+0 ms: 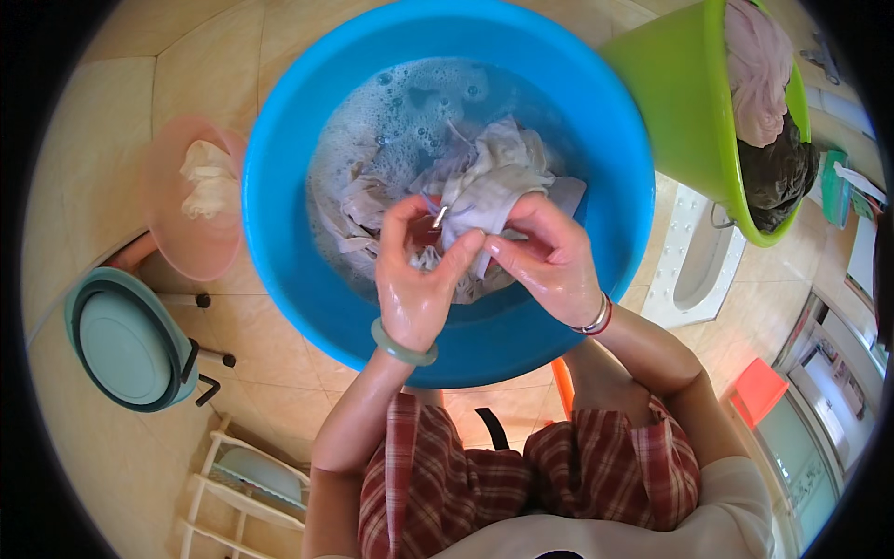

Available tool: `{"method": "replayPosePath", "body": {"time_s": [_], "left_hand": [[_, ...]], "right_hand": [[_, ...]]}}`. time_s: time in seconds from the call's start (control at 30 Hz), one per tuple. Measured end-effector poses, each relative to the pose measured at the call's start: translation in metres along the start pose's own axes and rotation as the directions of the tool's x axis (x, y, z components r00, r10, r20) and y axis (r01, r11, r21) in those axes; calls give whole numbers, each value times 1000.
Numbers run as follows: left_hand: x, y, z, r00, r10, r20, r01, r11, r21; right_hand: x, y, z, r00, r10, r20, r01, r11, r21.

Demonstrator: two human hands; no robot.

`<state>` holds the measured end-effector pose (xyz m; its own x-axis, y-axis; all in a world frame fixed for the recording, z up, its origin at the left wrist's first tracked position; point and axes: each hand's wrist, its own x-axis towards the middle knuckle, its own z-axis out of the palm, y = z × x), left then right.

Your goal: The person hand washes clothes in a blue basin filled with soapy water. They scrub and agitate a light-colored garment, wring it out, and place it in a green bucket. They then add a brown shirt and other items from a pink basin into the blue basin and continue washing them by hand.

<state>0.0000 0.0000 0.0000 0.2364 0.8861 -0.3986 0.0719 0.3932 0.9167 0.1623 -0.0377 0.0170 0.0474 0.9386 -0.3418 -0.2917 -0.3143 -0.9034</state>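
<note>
— Gripping what, and where?
— Holding a pale cloth (503,177) over the middle of the blue basin (610,121), among soaked laundry (363,207). Pinching it between thumb and fingers of the left hand (419,265), and likewise in the right hand (554,256).
— Posed how?
— Reaching in over the near rim, angled toward each other, with thumb tips nearly meeting.
— Hemmed in anywhere?
— Ringed by the basin's wall, with open sudsy water (405,93) toward the far side. Flanked outside by a green bucket (666,102) at right, a pink basin (175,244) at left.
</note>
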Motion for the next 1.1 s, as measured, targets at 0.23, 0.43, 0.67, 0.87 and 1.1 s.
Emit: {"method": "replayPosePath", "body": {"time_s": [0.23,0.43,0.67,0.87,1.1], "left_hand": [[2,-5,3,998,-56,25,54,997,47],[1,4,10,992,32,121,-102,770,630],[-4,2,-6,979,-96,178,-73,656,752],[-13,-3,-25,944,-127,303,-154,643,750],[-2,7,-8,849,511,132,-418,498,760]], "right_hand": [[21,36,-39,879,393,269,-469,816,339],[24,25,-29,859,420,294,-509,632,585],[11,26,-34,860,470,-196,-264,740,619],[2,10,-31,862,449,-234,-278,806,523],[11,11,-28,871,488,-55,-379,740,556]]}}
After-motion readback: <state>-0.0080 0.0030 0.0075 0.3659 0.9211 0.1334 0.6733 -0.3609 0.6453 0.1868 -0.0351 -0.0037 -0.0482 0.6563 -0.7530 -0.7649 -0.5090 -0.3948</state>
